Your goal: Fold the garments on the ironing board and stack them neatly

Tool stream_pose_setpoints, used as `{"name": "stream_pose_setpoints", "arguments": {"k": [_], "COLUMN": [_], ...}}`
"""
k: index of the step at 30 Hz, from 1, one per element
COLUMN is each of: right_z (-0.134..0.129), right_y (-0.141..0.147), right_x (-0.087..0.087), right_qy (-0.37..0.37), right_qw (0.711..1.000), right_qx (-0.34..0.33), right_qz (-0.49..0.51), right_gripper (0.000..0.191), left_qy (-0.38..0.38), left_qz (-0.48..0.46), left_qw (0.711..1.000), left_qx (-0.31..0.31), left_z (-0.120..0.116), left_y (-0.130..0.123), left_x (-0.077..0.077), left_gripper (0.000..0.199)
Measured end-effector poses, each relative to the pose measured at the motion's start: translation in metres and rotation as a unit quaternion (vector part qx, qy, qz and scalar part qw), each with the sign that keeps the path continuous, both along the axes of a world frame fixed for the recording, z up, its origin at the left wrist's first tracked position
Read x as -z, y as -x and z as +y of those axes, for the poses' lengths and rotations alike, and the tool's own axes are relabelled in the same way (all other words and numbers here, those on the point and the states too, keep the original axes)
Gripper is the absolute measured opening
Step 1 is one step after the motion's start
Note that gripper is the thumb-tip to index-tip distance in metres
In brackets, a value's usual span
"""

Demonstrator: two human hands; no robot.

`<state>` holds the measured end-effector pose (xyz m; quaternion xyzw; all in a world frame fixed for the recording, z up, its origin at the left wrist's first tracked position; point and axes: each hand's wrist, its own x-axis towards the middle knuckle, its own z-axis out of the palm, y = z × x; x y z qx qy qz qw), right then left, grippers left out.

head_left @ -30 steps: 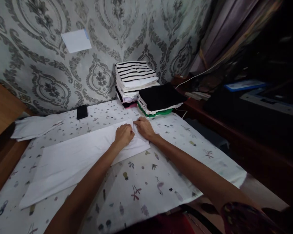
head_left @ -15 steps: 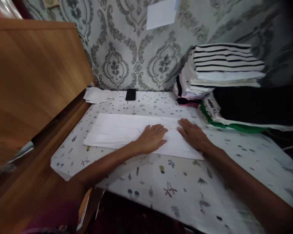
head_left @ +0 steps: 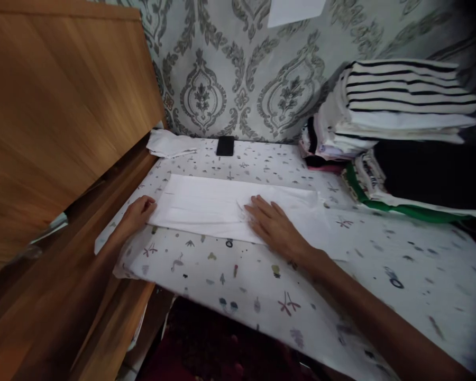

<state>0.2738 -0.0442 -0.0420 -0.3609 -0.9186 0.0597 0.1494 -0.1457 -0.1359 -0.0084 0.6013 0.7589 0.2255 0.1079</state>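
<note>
A folded white cloth [head_left: 206,206] lies flat in a long strip across the table. My left hand [head_left: 139,212] is at its left end, fingers curled and closed at the edge; part of the grip is hidden. Flat on the middle of the strip rests my right hand [head_left: 273,225], open, with fingers spread. Faint creases run along the cloth, and a small ruck shows beside the right fingertips.
The table has a patterned white cover [head_left: 238,275]. At the back are a black phone [head_left: 225,146] and a small folded white cloth [head_left: 170,143]. Folded striped clothes [head_left: 404,90] and black folded clothes [head_left: 432,174] are stacked at right. A wooden cabinet [head_left: 63,95] borders the left.
My left hand has moved left from the middle of the cloth to its left end, and its fingers have curled. My right hand has slid left to the middle. The view has shifted.
</note>
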Motion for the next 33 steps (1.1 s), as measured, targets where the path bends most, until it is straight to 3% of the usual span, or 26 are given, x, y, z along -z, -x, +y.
{"name": "stream_pose_setpoints", "arguments": {"k": [5, 8, 13, 16, 20, 23, 27, 33], "right_z": [-0.006, -0.006, -0.005, -0.005, -0.004, -0.005, -0.005, -0.006], "right_y": [0.011, 0.01, 0.009, 0.008, 0.008, 0.007, 0.007, 0.008], "right_x": [0.01, 0.011, 0.01, 0.01, 0.011, 0.011, 0.011, 0.009], "right_qy": [-0.008, -0.013, -0.019, -0.019, -0.013, -0.009, -0.005, 0.008], "right_qw": [1.0, 1.0, 1.0, 1.0, 1.0, 1.0, 1.0, 1.0], "right_qx": [0.012, 0.012, 0.012, 0.01, 0.01, 0.009, 0.011, 0.017], "right_qz": [-0.021, -0.023, -0.004, -0.003, -0.006, 0.001, 0.001, 0.0], "right_gripper": [0.045, 0.046, 0.045, 0.046, 0.047, 0.047, 0.048, 0.049], "left_qy": [-0.025, -0.042, -0.031, -0.027, -0.028, -0.021, 0.004, 0.069], "left_qz": [0.002, 0.084, 0.286, 0.326, 0.34, 0.294, 0.14, -0.031], "left_qw": [1.0, 0.994, 0.944, 0.921, 0.919, 0.944, 0.982, 0.991], "left_qx": [0.011, 0.055, 0.16, 0.21, 0.198, 0.147, 0.123, 0.112], "left_z": [0.004, 0.025, 0.062, 0.072, 0.071, 0.061, 0.037, 0.024], "left_y": [-0.001, -0.004, -0.012, -0.013, -0.009, -0.007, -0.007, 0.001], "left_x": [0.005, 0.001, -0.012, -0.017, -0.016, -0.012, -0.01, -0.019], "left_gripper": [0.032, 0.029, 0.025, 0.025, 0.029, 0.028, 0.029, 0.029]}}
